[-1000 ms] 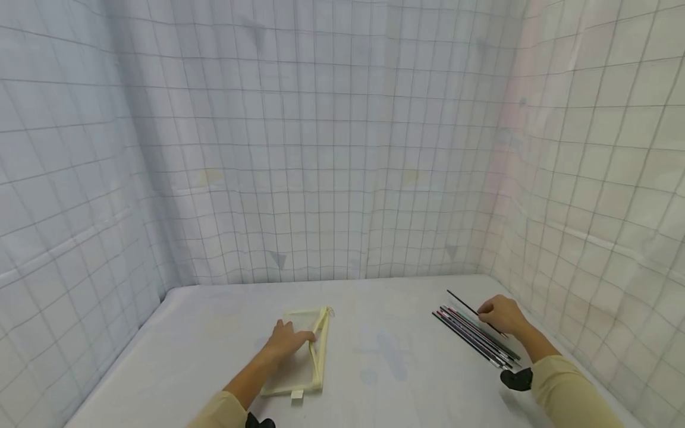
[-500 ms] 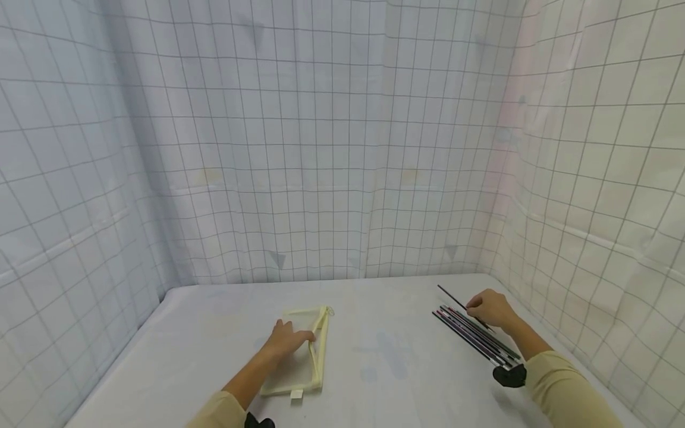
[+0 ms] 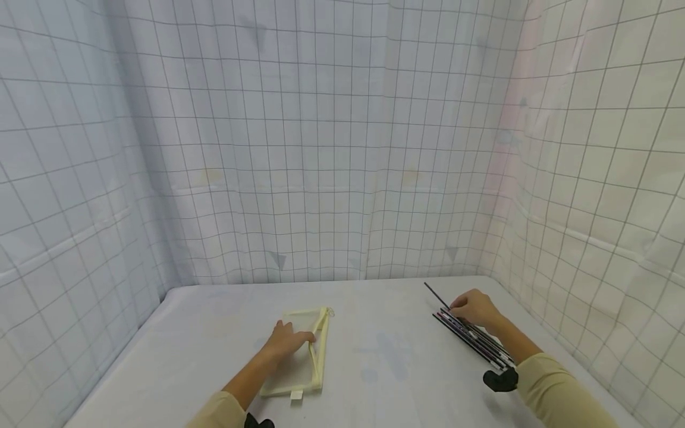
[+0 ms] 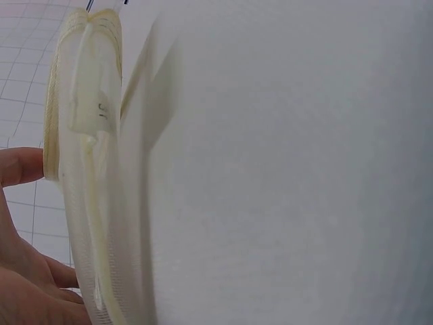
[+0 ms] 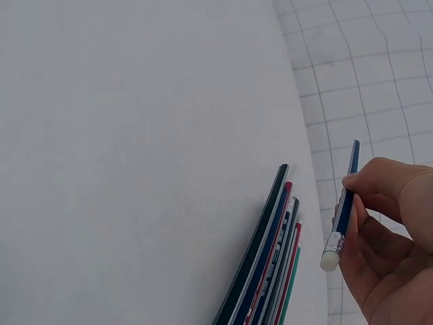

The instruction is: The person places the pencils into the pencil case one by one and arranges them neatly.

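Observation:
A pale yellow, see-through mesh zip pouch (image 3: 291,371) lies on the white table, its zipped side gaping in the head view. My left hand (image 3: 286,343) holds its upper layer, thumb at the zip edge (image 4: 51,128) and the other fingers over the mesh. My right hand (image 3: 476,308) pinches a dark blue pencil (image 5: 344,213) between thumb and fingers; the pencil's white eraser end points toward the right wrist camera. Beside and below that hand lies a bundle of several pencils (image 5: 260,264), dark, red and green, roughly parallel on the table.
White gridded curtains (image 3: 332,148) surround the table (image 3: 396,380) at the back and both sides. A small white tag (image 3: 297,395) sticks out from the pouch's near edge. Dark wrist straps (image 3: 500,380) show below the sleeves.
My right hand has moved left with the pencil, from the right of the bundle to above its far end. My left hand and the pouch stay in place.

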Available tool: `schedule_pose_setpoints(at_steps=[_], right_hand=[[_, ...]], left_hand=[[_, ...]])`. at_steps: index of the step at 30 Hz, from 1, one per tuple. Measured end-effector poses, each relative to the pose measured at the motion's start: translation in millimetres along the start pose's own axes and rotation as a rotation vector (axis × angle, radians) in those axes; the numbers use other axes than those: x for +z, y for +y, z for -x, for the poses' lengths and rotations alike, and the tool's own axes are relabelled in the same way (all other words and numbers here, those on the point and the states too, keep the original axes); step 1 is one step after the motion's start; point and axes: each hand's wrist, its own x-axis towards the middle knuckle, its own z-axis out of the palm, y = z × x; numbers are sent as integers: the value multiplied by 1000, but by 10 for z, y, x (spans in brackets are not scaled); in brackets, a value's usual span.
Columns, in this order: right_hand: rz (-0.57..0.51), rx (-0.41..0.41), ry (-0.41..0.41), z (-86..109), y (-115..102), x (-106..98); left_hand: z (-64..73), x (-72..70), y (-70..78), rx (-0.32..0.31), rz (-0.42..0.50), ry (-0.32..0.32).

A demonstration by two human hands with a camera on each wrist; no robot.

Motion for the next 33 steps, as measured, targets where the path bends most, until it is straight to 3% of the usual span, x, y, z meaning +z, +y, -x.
schedule_pose_setpoints(at_steps=[14, 33], right_hand=[[-117, 29, -48, 5, -481, 336], [-373, 134, -76, 33, -947, 1027]], left_hand=[[19, -1, 25, 4, -16, 10], [22, 7, 6, 12, 9, 20]])
